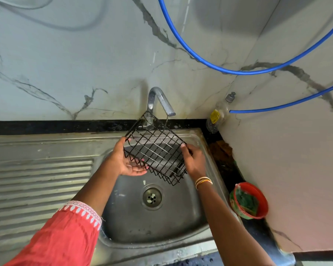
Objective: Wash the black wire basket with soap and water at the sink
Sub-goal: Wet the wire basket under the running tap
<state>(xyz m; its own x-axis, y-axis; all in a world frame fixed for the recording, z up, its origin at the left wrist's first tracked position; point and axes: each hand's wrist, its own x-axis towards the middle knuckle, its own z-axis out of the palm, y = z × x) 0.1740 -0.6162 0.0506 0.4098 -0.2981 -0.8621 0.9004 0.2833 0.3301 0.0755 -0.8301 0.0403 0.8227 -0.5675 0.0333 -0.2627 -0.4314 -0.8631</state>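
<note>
the black wire basket (155, 148) hangs tilted over the sink (197, 135), under the tap (160, 100) — left hand (126, 162) and right hand (193, 160) grip its opposite edges. it looks light, stiff, probably slippery when wet — best held at the rim wires.

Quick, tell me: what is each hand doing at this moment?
Left hand: cups the black wire basket from below, fingers curled at its edge.
Right hand: grips the basket's right side.
</note>
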